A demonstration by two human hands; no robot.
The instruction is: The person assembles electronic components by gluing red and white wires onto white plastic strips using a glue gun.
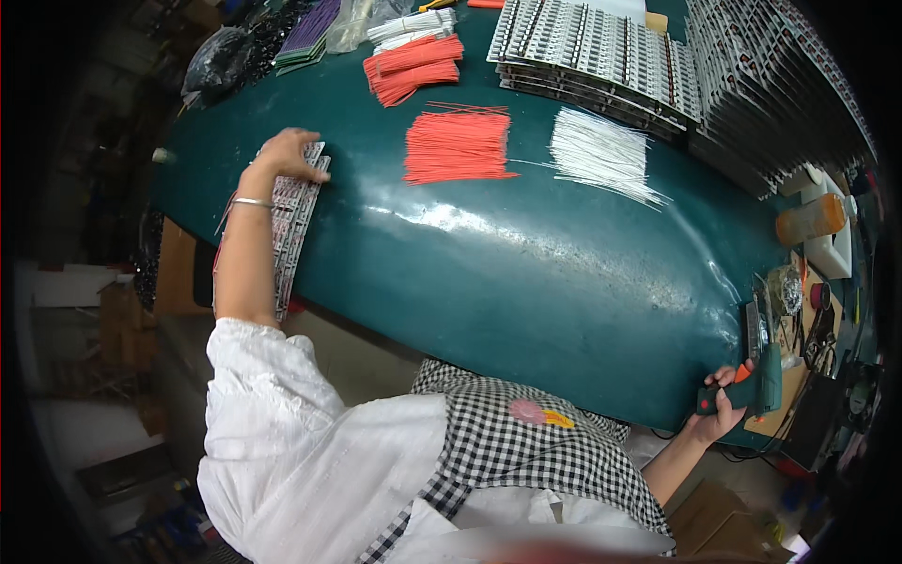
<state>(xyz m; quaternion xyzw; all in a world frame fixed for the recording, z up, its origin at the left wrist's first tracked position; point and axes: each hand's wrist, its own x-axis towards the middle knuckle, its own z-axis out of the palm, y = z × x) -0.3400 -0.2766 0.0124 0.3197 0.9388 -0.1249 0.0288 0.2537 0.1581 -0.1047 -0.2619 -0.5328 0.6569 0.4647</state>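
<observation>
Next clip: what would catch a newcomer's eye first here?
Probably the bright red wire bundle and the white wire bundle lying side by side at the far middle of the glossy green table. Next, the spread hands: the left hand rests on a circuit-board strip at the table's left edge, the right hand grips a green tool at its right.

Head-worn fisheye, downward over table

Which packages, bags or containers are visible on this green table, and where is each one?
Orange bottle: lying at the right edge, cylindrical, pale cap.
Clear plastic bag: far edge, left of the white wires, crumpled.
Dark bag: far left corner, bulging, shiny black.
No screens or signs are visible.
</observation>
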